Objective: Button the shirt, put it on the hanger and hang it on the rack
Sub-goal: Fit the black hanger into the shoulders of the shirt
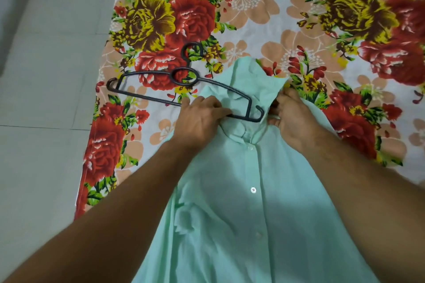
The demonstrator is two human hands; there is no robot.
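Observation:
A mint-green shirt [253, 202] lies buttoned down its front on the floral sheet, collar pointing away from me. A black plastic hanger [161, 80] lies flat across the collar, its right end resting on the green fabric and its hook toward the far side. My left hand [202, 119] grips the hanger's lower bar together with the shirt's left collar area. My right hand [292, 119] pinches the right side of the collar opening. No rack is in view.
The floral bedsheet [322, 18] covers the surface from the middle to the right. Grey floor tiles [46, 99] lie along the left, beyond the sheet's edge.

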